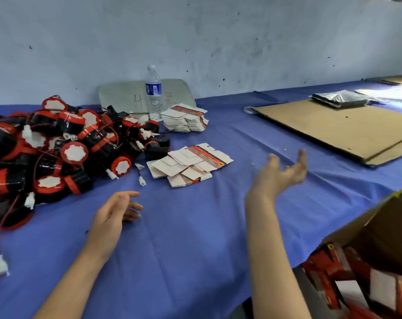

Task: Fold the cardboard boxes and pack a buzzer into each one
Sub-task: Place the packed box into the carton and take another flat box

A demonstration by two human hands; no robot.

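Two bare forearms extend over a blue cloth-covered table (pixel 195 245) at a packing bench. The left hand (pixel 113 211) lies low over the cloth, palm down, fingers loosely extended and holding nothing; whether it touches the fabric cannot be told. The right hand (pixel 281 174) is raised above the table, palm turned up, fingers spread apart and empty.

At lower right, beside the table's edge, stands an open brown corrugated carton (pixel 379 238) with red-and-white folded boxes (pixel 333 268) inside it, blurred at this range.

A heap of round black-and-red buzzers with white centre discs (pixel 57 148), trailing red and black wires with white plug connectors, fills the table's left side, beyond the left hand. Just to the right of the heap, between the two hands and farther back, lies a loose spread of flat, unfolded white-and-red cardboard boxes (pixel 190 164). Behind that sits a taller stack of the same flat cardboard blanks (pixel 185 120).

A clear plastic water bottle with a blue label (pixel 153 93) stands upright just beside that stack, in front of a grey rounded-corner tray (pixel 126 95) that leans against the pale, scuffed wall (pixel 218 31). On the far right a large flat sheet of brown cardboard (pixel 333 130) rests on the cloth, with a dark bundle wrapped in shiny plastic (pixel 339 99) lying at its far edge.
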